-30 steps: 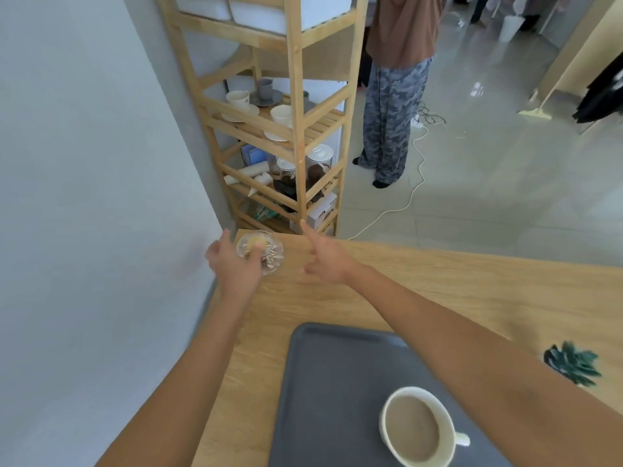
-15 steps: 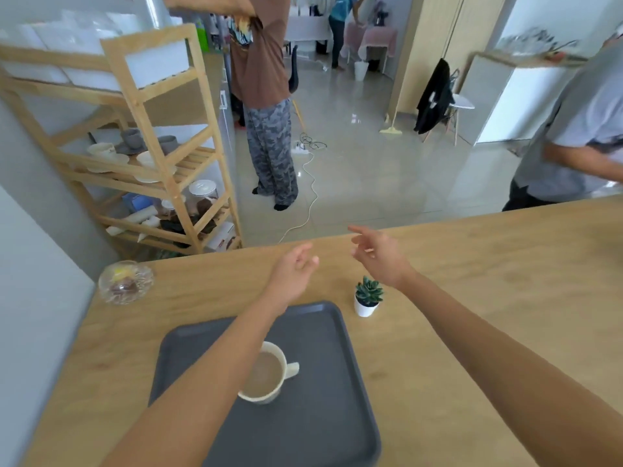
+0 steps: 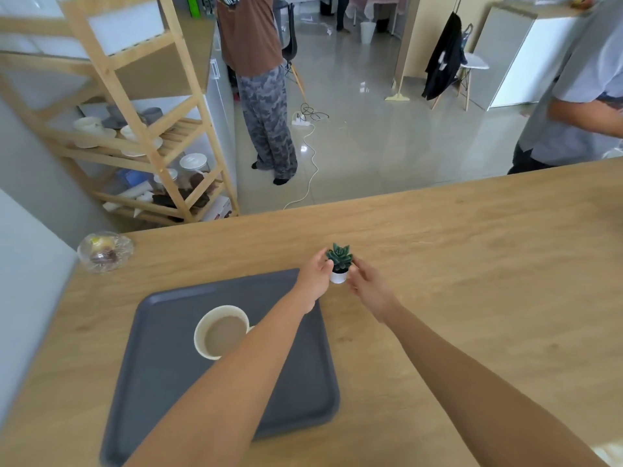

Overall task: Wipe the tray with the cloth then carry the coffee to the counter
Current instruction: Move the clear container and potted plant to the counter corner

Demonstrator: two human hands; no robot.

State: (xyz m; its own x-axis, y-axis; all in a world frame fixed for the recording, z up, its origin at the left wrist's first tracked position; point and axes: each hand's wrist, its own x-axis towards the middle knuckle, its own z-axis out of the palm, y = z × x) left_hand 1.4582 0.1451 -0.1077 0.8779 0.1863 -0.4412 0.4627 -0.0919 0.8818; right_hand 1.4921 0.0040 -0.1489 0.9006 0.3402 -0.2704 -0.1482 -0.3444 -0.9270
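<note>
A dark grey tray lies on the wooden table. On it stands a white cup of milky coffee; my left forearm crosses over the cup's right side and hides its handle. Just past the tray's far right corner sits a small succulent in a white pot. My left hand touches the pot from the left and my right hand from the right, so both hands cup it. No cloth is in view.
A glass bowl with small items sits at the table's far left corner. Behind it stands a wooden shelf rack with cups and jars. Two people stand beyond the table, one at the back, one at the right.
My left hand let go of the glass bowl at the far left corner. Both hands then moved right and closed in around the succulent pot. The view swung right and down.
</note>
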